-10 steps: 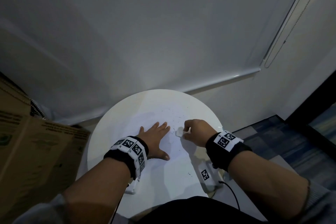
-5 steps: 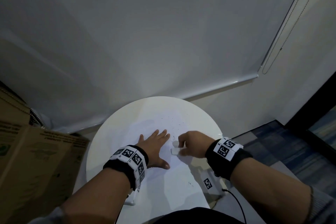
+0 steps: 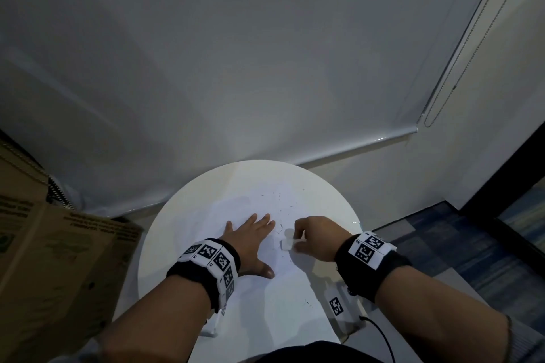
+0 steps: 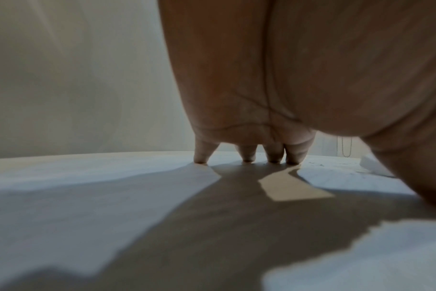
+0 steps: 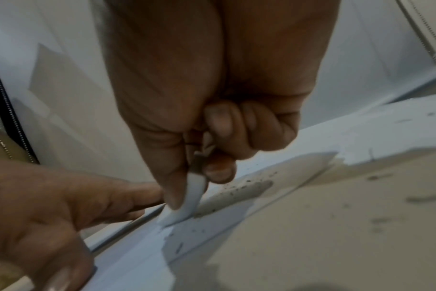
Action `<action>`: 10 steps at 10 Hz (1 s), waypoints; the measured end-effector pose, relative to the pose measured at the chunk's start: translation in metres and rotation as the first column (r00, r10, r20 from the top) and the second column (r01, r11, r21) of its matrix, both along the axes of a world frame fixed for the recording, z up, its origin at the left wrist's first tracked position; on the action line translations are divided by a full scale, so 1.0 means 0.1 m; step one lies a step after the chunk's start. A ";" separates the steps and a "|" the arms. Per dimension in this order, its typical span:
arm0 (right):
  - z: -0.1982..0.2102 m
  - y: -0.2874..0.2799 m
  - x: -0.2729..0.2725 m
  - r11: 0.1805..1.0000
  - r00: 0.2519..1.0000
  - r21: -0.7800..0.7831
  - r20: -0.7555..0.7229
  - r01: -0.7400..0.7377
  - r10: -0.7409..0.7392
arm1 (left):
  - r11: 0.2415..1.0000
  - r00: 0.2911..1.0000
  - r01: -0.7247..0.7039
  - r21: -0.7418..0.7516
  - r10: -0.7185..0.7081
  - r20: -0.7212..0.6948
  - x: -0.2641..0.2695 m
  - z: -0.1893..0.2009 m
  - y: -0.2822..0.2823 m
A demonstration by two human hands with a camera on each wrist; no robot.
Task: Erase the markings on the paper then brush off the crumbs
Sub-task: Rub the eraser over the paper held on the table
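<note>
A white sheet of paper (image 3: 253,209) lies on a round white table (image 3: 165,244). My left hand (image 3: 250,242) lies flat on the paper with straight, spread fingers (image 4: 248,155) pressing it down. Just to its right, my right hand (image 3: 309,237) pinches a small white eraser (image 3: 286,242) between thumb and fingers, its lower edge on the paper (image 5: 137,259). In the right wrist view the eraser (image 5: 187,202) touches the sheet beside a line of dark crumbs (image 5: 242,189). More dark crumbs (image 3: 280,203) are scattered on the sheet beyond both hands.
A cardboard box (image 3: 53,259) stands against the table's left side. A white roller blind (image 3: 236,53) hangs behind the table, its bead chain (image 3: 442,97) at the right. A small white device with a marker (image 3: 337,305) and a black cable sits at the table's near right edge.
My right hand has drawn the eraser back toward me and slightly left across the paper. The left hand has stayed flat on the sheet.
</note>
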State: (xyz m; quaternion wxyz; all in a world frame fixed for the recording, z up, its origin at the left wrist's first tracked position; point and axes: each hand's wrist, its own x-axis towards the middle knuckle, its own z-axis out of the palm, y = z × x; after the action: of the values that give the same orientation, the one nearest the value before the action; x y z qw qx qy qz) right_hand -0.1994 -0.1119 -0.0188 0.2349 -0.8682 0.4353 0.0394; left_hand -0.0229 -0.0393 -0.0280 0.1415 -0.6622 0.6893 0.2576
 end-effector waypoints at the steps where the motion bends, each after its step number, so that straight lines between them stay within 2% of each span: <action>1: 0.01 -0.06 -0.04 0.996 0.997 -0.060 0.023 0.071 -0.070 | 1.000 1.000 -0.001 0.005 0.001 -0.008 -0.01 0.01 0.00; 2: 0.05 -0.03 -0.07 0.998 0.996 0.025 -0.058 -0.066 0.067 | 1.000 1.000 0.003 0.000 -0.003 -0.003 -0.01 0.01 0.01; 3: 0.09 -0.05 -0.09 0.993 0.988 0.044 -0.106 -0.109 0.113 | 1.000 1.000 0.006 0.002 -0.006 0.002 -0.01 0.01 0.01; 4: 0.13 -0.15 -0.14 0.998 0.997 -0.056 -0.071 -0.016 0.012 | 1.000 1.000 0.004 0.005 -0.004 -0.002 0.00 0.01 0.01; 5: 0.11 -0.12 -0.17 1.000 0.999 -0.027 -0.052 -0.009 0.008 | 1.000 1.000 0.007 -0.001 -0.007 0.002 0.00 0.00 0.01; 6: 0.06 -0.01 -0.13 0.992 0.994 0.095 -0.064 -0.086 0.092 | 1.000 1.000 0.008 0.000 -0.008 0.000 0.00 0.00 0.01; 8: 0.07 -0.10 -0.08 0.998 1.000 -0.068 -0.027 -0.010 0.008 | 1.000 1.000 0.005 -0.002 -0.005 0.005 0.00 -0.02 0.01; 9: 0.05 -0.01 -0.05 0.991 0.989 0.039 -0.076 -0.127 0.130 | 1.000 1.000 0.005 0.001 -0.005 0.014 0.00 0.00 0.01; 10: 0.04 -0.01 -0.03 0.990 0.988 0.039 -0.080 -0.133 0.135 | 1.000 1.000 0.009 -0.001 -0.008 0.016 -0.01 0.00 0.00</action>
State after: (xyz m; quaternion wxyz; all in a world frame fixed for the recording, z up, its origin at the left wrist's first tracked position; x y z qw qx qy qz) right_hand -0.2025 -0.1134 -0.0149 0.2278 -0.8891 0.3846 0.0982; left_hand -0.0235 -0.0392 -0.0284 0.1475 -0.6614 0.6911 0.2514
